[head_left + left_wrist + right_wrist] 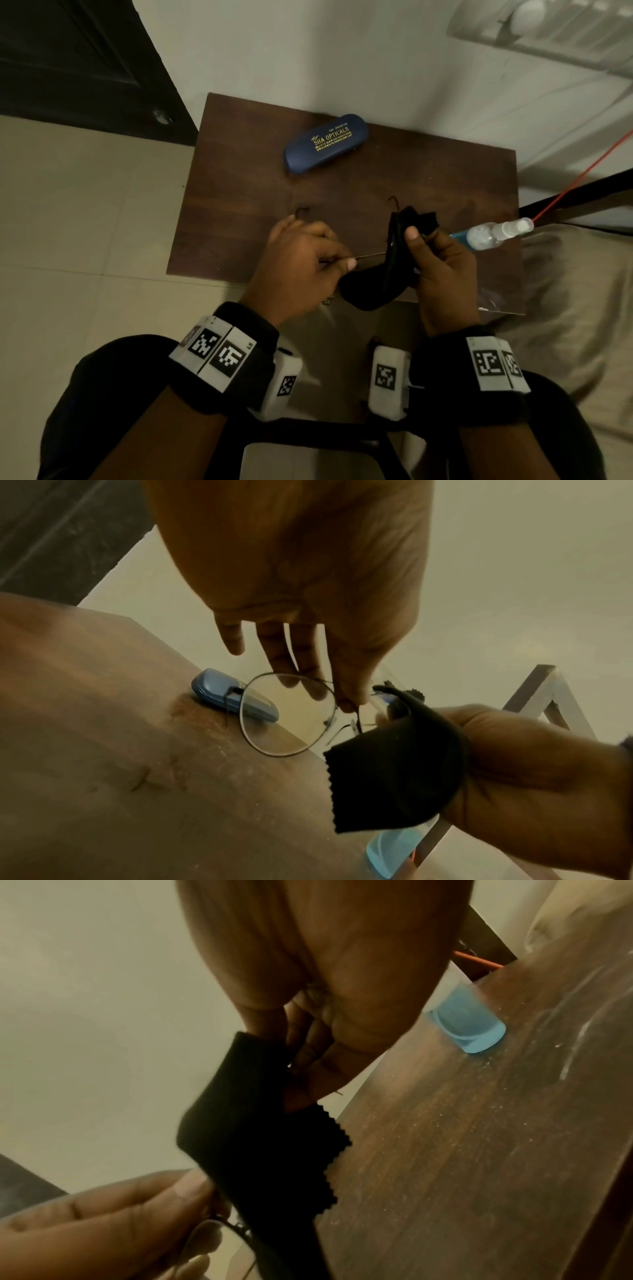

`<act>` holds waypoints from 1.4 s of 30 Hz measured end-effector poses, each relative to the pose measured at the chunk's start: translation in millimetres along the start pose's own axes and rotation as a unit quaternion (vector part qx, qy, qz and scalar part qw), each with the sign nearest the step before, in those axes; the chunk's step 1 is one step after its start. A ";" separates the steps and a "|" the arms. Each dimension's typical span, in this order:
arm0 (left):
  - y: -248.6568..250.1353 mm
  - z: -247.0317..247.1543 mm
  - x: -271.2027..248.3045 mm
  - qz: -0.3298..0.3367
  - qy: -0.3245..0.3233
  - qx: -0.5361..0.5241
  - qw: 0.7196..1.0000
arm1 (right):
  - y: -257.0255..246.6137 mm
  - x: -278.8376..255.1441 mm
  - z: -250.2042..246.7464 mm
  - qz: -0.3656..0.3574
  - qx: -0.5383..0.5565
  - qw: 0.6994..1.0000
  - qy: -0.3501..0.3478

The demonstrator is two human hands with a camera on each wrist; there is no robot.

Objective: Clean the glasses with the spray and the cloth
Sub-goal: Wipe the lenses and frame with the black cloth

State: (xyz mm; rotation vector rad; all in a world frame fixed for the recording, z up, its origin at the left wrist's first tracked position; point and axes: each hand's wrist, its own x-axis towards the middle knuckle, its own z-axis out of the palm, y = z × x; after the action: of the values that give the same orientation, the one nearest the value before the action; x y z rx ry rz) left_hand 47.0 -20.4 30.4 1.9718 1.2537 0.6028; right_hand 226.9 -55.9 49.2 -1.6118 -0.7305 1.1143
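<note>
My left hand (pixel 339 265) pinches the thin-rimmed glasses (pixel 287 715) near the bridge and holds them above the table's near edge. One round lens shows bare in the left wrist view. My right hand (pixel 419 236) grips the black cloth (pixel 376 287), folded over the other lens with thumb on one side and fingers on the other. That lens is hidden by the cloth (pixel 394 772). The spray bottle (pixel 493 233), clear with blue liquid, lies on its side on the table just right of my right hand. Both temple tips stick out beyond the hands.
A blue glasses case (pixel 325 142) lies shut at the back of the brown wooden table (pixel 239 205). A wall stands behind the table, a dark door at the far left. A red cord (pixel 582 178) runs at the right, over beige bedding (pixel 575 308).
</note>
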 end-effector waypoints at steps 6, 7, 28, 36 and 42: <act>2.6 -9.7 3.2 -0.078 0.028 -0.144 0.986 | -8.6 -2.3 -4.0 -0.110 -0.138 0.976 0.129; 3.8 -11.9 3.1 -0.089 0.036 -0.158 0.983 | -11.1 -3.6 -4.8 -0.122 -0.146 0.971 0.141; 22.1 -18.4 -7.3 -0.056 0.000 -0.052 0.997 | -19.8 -34.9 29.1 -0.318 -0.431 0.844 -0.018; 40.9 -17.9 -20.6 0.035 0.019 0.139 0.989 | -26.1 -47.1 22.9 -0.290 -0.434 0.850 -0.076; 38.9 -16.2 -24.8 0.089 0.041 0.170 0.980 | -26.4 -37.9 8.0 -0.219 -0.452 0.865 -0.008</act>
State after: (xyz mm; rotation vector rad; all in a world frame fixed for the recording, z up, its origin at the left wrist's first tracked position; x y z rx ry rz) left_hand 47.6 -48.4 70.5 2.3844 1.3074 0.5921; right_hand 206.3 -77.3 85.4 -2.0159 -1.7045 0.4346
